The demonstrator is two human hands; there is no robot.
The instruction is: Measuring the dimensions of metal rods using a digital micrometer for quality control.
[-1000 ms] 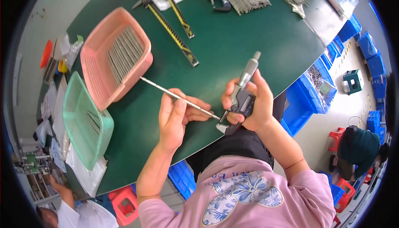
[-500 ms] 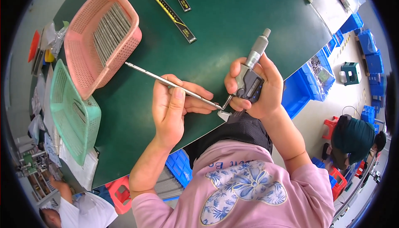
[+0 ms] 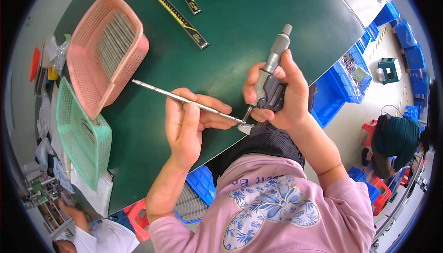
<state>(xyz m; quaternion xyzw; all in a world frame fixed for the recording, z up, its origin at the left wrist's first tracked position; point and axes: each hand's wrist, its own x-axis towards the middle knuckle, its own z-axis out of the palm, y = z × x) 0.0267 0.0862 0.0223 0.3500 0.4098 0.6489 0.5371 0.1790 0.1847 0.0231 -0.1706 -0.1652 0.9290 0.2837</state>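
My left hand (image 3: 189,126) grips a long thin metal rod (image 3: 157,91) over the green table (image 3: 240,31), the rod's far end pointing up-left toward the pink basket (image 3: 107,50). The rod's near tip sits in the jaw of a digital micrometer (image 3: 272,80). My right hand (image 3: 281,96) is wrapped around the micrometer's dark body, thumb and fingers by its grey thimble, which sticks up to the right.
The pink basket holds several similar metal rods. A green basket (image 3: 80,137) lies near the table's left edge. Two calipers (image 3: 177,13) rest at the far side. Blue bins (image 3: 341,80) stand under the table's right edge. Another person (image 3: 397,142) crouches at right, and a third person's hand (image 3: 74,214) shows lower left.
The view has dipped and drawn closer, so hands and rod appear larger and lower. The rod tip stays in the micrometer jaw; both grips are unchanged.
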